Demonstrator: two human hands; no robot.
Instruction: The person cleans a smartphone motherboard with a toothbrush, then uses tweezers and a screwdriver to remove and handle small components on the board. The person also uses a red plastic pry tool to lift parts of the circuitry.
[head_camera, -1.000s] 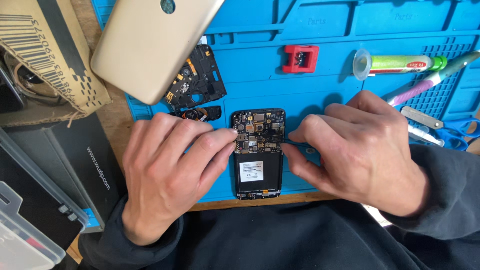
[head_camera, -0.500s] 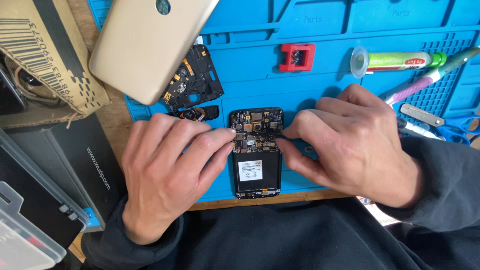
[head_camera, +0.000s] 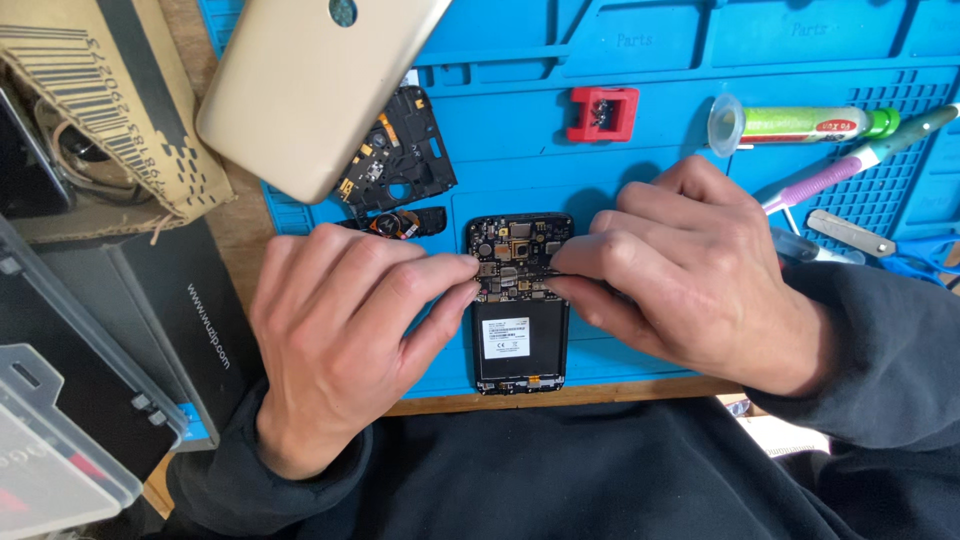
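left hand (head_camera: 345, 345) and right hand (head_camera: 690, 270) pinching board (head_camera: 518, 258) of open phone (head_camera: 520, 335) | risk: slipping fingertips tearing connectors | loose frame (head_camera: 395, 155) at 10 o'clock

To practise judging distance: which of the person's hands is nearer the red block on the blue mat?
Right. The right hand lies just below and right of the red block; the left hand sits farther away, down to its left.

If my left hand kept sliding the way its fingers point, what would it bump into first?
The left hand points right across the opened black phone with exposed circuit board. Past that board, it would probably first meet the fingertips of the right hand, which sit just opposite.
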